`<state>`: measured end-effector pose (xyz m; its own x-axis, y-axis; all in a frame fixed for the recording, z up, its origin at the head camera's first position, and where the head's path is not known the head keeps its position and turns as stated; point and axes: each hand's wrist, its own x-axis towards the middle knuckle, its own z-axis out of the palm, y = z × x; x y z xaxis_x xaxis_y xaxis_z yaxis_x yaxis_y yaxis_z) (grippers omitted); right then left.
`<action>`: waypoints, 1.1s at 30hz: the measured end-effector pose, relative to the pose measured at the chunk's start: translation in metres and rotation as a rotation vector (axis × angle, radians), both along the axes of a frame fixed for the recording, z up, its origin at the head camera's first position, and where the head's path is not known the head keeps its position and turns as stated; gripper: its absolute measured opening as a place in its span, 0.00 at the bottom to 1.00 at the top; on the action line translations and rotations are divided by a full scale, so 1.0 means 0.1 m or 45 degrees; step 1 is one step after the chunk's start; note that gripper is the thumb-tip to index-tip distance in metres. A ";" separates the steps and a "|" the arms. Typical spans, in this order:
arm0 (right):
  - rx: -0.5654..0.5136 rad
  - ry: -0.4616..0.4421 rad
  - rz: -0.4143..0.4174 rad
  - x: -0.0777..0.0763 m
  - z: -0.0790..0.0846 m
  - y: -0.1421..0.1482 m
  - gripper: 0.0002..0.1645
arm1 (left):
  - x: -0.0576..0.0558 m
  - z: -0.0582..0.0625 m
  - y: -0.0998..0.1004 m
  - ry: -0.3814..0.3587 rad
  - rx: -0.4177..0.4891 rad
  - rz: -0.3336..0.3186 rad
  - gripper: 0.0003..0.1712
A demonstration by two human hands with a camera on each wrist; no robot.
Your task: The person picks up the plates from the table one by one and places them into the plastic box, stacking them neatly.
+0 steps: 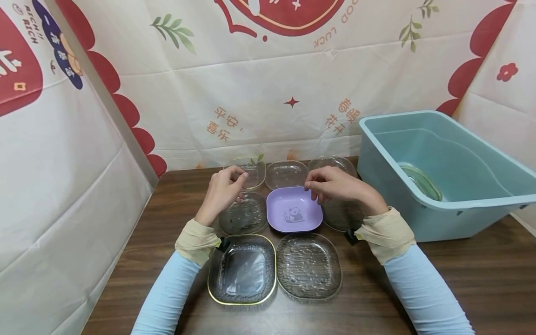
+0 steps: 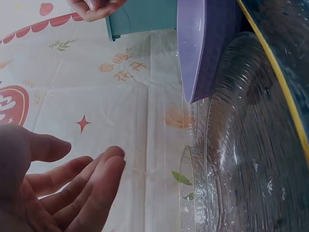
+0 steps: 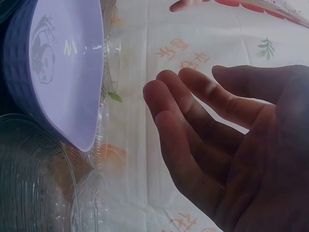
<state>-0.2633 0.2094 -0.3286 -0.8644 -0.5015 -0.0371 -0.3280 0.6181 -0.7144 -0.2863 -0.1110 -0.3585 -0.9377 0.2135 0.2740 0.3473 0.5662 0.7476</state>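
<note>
A purple square dish (image 1: 294,210) with a panda print stands amid several transparent plates on the table. My left hand (image 1: 224,190) hovers over the plates left of it, above a ribbed transparent plate (image 1: 244,215); in the left wrist view its fingers (image 2: 91,193) are loosely bent with nothing between them. By the dish's right rim hangs my right hand (image 1: 332,185), relaxed and holding nothing in the right wrist view; whether it touches the rim cannot be told. Nearer me lie a gold-rimmed plate (image 1: 243,270) and another ribbed transparent plate (image 1: 310,267).
A blue-green tub (image 1: 418,218) stands at the right, a green-tinted transparent dish (image 1: 420,181) inside it. More transparent plates, one of them (image 1: 286,174) behind the purple dish, line the back of the brown table (image 1: 142,279). A printed white cloth (image 1: 268,93) hangs behind.
</note>
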 end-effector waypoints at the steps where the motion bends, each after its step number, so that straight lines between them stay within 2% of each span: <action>1: 0.003 -0.004 0.002 0.00 0.00 -0.01 0.12 | -0.01 0.00 -0.01 0.015 0.005 0.015 0.14; 9: 0.016 -0.016 0.012 0.00 -0.03 -0.02 0.11 | -0.09 -0.02 -0.06 0.075 0.052 0.112 0.15; 15: 0.037 -0.031 0.019 -0.02 -0.08 -0.04 0.12 | -0.25 -0.04 -0.17 -0.009 0.135 0.169 0.15; 17: 0.039 -0.039 0.028 -0.03 -0.10 -0.05 0.12 | -0.33 -0.05 -0.21 -0.015 0.096 0.200 0.15; 21: 0.052 -0.066 0.045 -0.04 -0.14 -0.06 0.13 | -0.50 -0.06 -0.31 0.043 -0.160 0.352 0.18; 23: 0.059 -0.080 0.047 -0.04 -0.15 -0.06 0.13 | -0.60 -0.08 -0.36 0.033 -0.261 0.426 0.21; 25: 0.060 -0.087 0.051 -0.04 -0.16 -0.06 0.13 | -0.68 -0.10 -0.41 -0.019 -0.320 0.455 0.24; 28: 0.064 -0.093 0.055 -0.05 -0.16 -0.06 0.13 | -0.82 -0.14 -0.48 -0.122 -0.359 0.445 0.28; 30: 0.068 -0.094 0.059 -0.05 -0.16 -0.07 0.12 | -0.91 -0.16 -0.52 -0.189 -0.365 0.407 0.28; 33: 0.085 -0.087 0.066 -0.07 -0.17 -0.09 0.12 | -1.05 -0.22 -0.56 -0.351 -0.292 0.321 0.25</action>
